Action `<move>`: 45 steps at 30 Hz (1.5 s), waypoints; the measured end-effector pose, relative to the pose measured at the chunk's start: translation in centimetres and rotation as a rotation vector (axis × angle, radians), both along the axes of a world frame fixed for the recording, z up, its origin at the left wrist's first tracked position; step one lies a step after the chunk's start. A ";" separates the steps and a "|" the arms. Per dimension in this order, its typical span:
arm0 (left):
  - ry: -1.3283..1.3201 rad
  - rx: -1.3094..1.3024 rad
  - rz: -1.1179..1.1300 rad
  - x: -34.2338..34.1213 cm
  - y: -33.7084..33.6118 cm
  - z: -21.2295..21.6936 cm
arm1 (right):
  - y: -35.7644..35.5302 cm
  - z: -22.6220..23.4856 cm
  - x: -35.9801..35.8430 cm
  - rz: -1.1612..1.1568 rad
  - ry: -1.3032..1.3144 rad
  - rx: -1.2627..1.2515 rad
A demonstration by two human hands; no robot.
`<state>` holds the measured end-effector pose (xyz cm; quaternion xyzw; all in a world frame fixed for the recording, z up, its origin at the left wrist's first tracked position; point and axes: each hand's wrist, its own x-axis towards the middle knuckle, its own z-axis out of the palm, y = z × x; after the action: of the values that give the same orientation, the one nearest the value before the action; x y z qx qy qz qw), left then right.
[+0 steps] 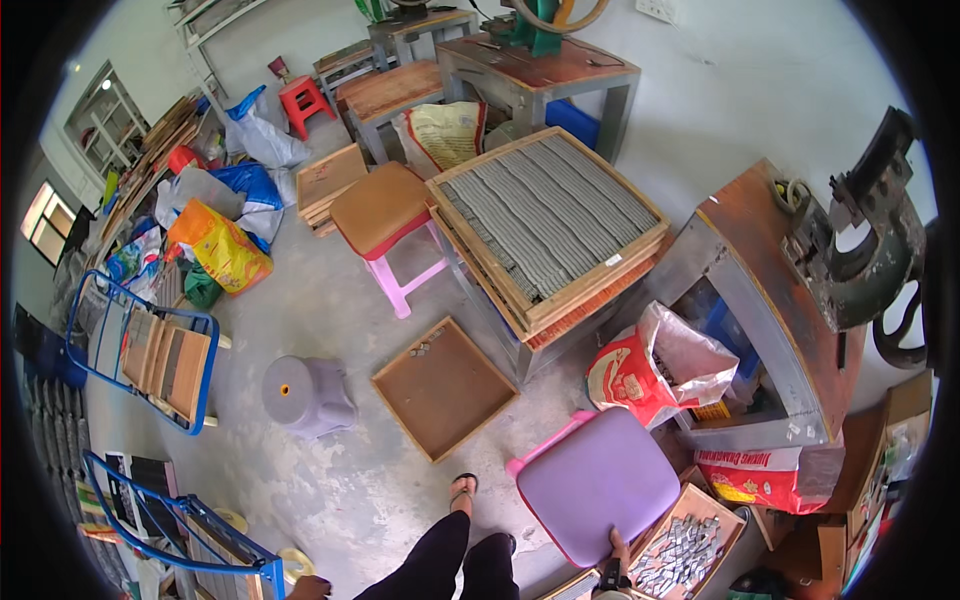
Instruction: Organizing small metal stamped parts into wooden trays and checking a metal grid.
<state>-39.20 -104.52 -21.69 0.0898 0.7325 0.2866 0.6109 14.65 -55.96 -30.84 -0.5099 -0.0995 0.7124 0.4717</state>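
My right hand (619,551) is at the near edge of a stool with a purple cushion (600,485) and pink legs. Its fingers lie over the rim, gripping it. Beside that hand, a wooden tray (735,530) holds many small grey metal pieces (682,552). My left hand (310,588) shows only in part at the lower edge, near a blue-framed trolley (190,530); its fingers cannot be made out. On the floor ahead lies a shallow wooden tray (455,400) with a few small metal pieces in one corner.
A bench carries stacked wooden trays with rows of grey pieces (555,215). A red and white sack (640,370) stands by the metal-framed table (765,300) with a hand press (870,240). Leftward are a grey stool (310,397), another blue trolley (160,350) and piled bags (220,245).
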 end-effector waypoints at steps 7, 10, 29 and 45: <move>0.415 -0.113 -0.414 6.4 19.3 9.5 | -4.3 -0.5 5.4 0.326 -1.457 -0.123; 0.163 -0.165 -0.161 3.7 20.4 8.6 | -3.7 7.9 0.5 0.597 -1.416 0.006; 0.007 0.062 0.916 -13.5 36.1 14.8 | 18.2 20.8 -14.8 1.256 -1.394 0.338; -0.180 0.058 0.604 -0.6 77.7 13.0 | 63.6 23.0 -26.7 0.673 -1.630 0.996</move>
<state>-39.79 -26.81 -8.74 -0.1403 0.6606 0.4825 0.5577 -12.02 7.64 -7.81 -0.5316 -0.8156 0.1206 0.1940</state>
